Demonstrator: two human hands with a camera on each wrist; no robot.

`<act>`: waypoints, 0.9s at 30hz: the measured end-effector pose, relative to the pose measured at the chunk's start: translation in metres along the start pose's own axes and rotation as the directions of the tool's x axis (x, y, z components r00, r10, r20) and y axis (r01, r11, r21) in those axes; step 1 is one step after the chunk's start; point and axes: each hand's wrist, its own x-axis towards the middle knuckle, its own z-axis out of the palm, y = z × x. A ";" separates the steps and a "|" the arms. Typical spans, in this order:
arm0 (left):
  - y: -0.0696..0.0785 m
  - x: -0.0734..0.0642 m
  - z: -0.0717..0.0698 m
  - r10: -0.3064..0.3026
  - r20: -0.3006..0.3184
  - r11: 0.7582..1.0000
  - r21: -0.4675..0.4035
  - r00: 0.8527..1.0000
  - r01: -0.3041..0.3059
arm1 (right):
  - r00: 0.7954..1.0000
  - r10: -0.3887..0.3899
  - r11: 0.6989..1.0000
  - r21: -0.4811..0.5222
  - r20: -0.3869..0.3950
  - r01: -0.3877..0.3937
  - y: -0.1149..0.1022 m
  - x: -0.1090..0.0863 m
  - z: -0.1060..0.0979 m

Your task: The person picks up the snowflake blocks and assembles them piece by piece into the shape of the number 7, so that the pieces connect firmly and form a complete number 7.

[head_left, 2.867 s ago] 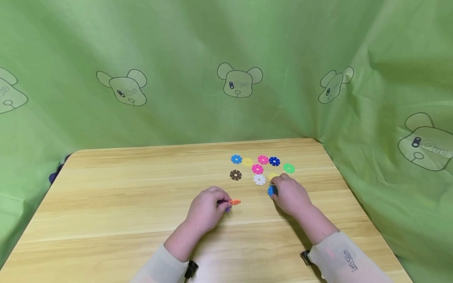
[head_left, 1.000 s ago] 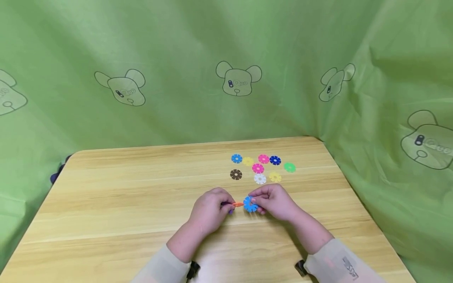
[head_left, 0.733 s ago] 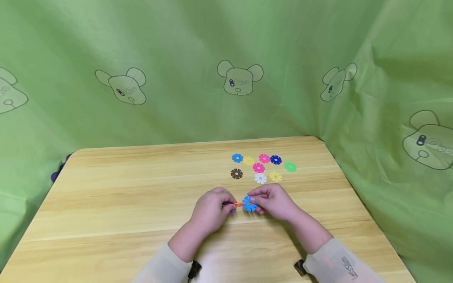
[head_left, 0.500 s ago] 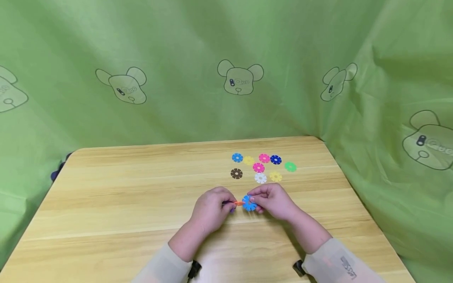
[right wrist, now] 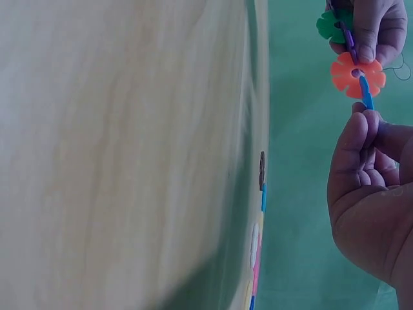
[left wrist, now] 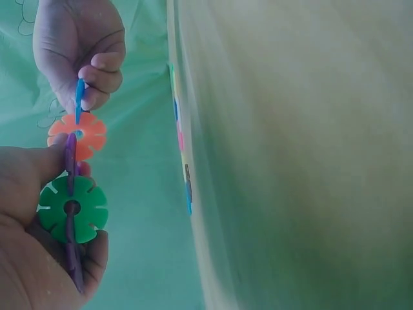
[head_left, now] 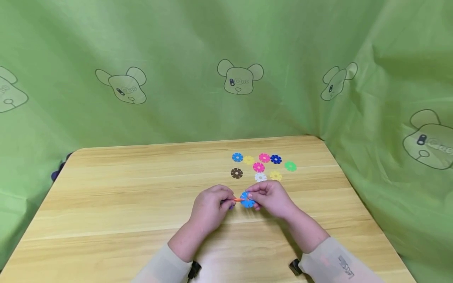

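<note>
My left hand [head_left: 210, 206] grips a chain of slotted snowflake discs. In the left wrist view its green disc [left wrist: 93, 210] sits crosswise between dark purple pieces, with a purple disc [left wrist: 70, 161] under the thumb. An orange disc [left wrist: 93, 132] forms the chain's free end, pointing at the other hand. Thumb and fingertips of my right hand [head_left: 274, 198] pinch a blue snowflake disc [head_left: 246, 201]. In the right wrist view the blue disc [right wrist: 367, 100] stands crosswise to the orange disc [right wrist: 342, 74], its edge overlapping the orange one's middle. Both hands are above the table.
Several loose snowflake discs lie flat beyond the hands on the wooden table [head_left: 124, 196], among them a brown disc [head_left: 236, 173], a white disc [head_left: 260, 177] and a green disc [head_left: 290, 166]. A green curtain [head_left: 184, 110] hangs behind and beside the table.
My right hand has brought the blue disc left, from near the loose discs to the orange disc. Over the last half second both hands have risen slightly, the blue disc shifting further left over the orange.
</note>
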 end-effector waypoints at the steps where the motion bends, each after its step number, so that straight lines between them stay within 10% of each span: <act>1: 0.000 0.000 0.000 0.002 -0.002 1.000 0.001 1.000 -0.002 | 1.000 0.001 1.000 0.005 -0.001 -0.001 0.000 0.000 0.000; 21: 0.003 0.000 -0.004 -0.119 -0.005 0.991 -0.066 0.993 0.118 | 0.997 0.027 0.997 0.068 -0.067 -0.023 -0.003 -0.002 0.010; 27: 0.002 -0.001 -0.004 -0.167 0.093 0.951 -0.247 0.981 0.186 | 0.998 0.006 0.998 0.055 -0.060 -0.002 -0.002 -0.001 0.011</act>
